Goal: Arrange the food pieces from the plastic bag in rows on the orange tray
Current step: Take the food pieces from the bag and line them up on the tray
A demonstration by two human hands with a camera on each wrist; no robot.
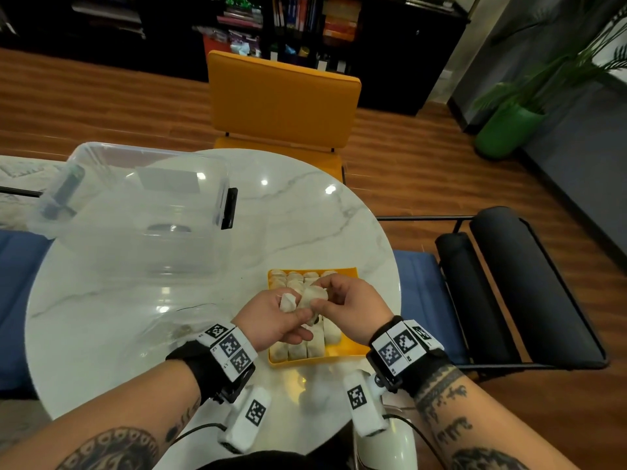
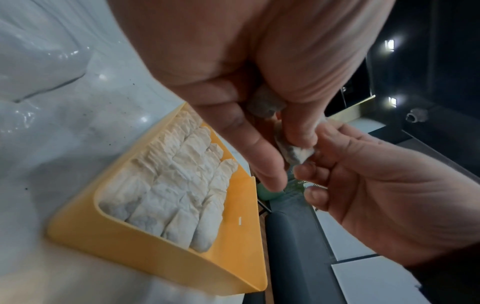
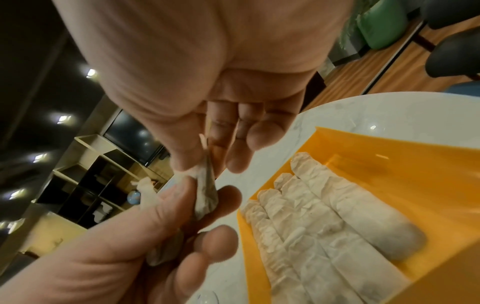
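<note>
Both hands hover over the orange tray [image 1: 349,344] at the table's near right. My left hand [image 1: 293,312], palm up, holds a pale wrapped food piece [image 1: 287,301] in its curled fingers. The right hand [image 1: 322,295] pinches a second piece [image 1: 312,295] between thumb and fingers, and the left thumb touches that piece too. The wrist views show the pinched piece [image 3: 206,195] [image 2: 293,150] between the two hands, and the other piece [image 3: 166,251] in the left palm. Rows of pieces [image 1: 305,347] [image 2: 176,185] [image 3: 324,216] fill the tray's left part. Its right strip [image 3: 389,174] is bare. The clear plastic bag [image 1: 176,329] lies flat beside my left wrist.
A large clear storage box [image 1: 135,212] stands at the back left of the round marble table [image 1: 288,215]. An orange chair [image 1: 281,100] is behind the table, a black-framed chair [image 1: 509,283] to its right, and a green plant pot [image 1: 505,130] on the floor.
</note>
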